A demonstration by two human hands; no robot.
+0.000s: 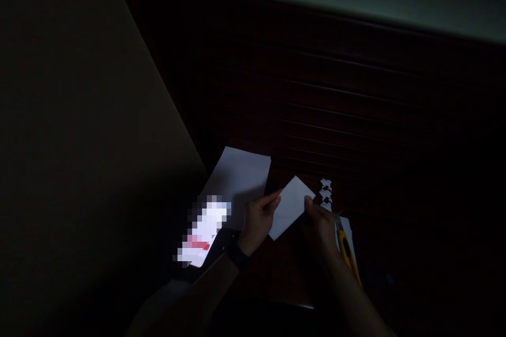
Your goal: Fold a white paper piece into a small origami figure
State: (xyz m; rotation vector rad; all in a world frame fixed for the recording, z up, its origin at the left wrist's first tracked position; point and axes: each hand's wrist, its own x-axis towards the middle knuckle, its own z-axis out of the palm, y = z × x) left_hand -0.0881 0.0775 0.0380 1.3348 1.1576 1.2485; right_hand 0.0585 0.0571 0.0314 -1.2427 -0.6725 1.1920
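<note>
A small white sheet of paper (291, 208) is held up between my two hands, tilted so that one corner points away from me. My left hand (259, 221), with a dark band at the wrist, pinches its left edge between thumb and fingers. At the right corner my right hand (322, 224) grips it, thumb on top and the other fingers hidden. Behind my left hand lies a stack of white paper (241, 179). Close to my right hand are a yellow utility knife (347, 253) and several small folded white paper pieces (326, 193).
A brightly lit phone screen (203, 234), partly blurred out, glows left of my left hand. More white paper (348, 226) lies under the knife. The dark wooden table (276, 279) has its front edge near me. A pale panel (79, 89) rises at the left. The scene is very dark.
</note>
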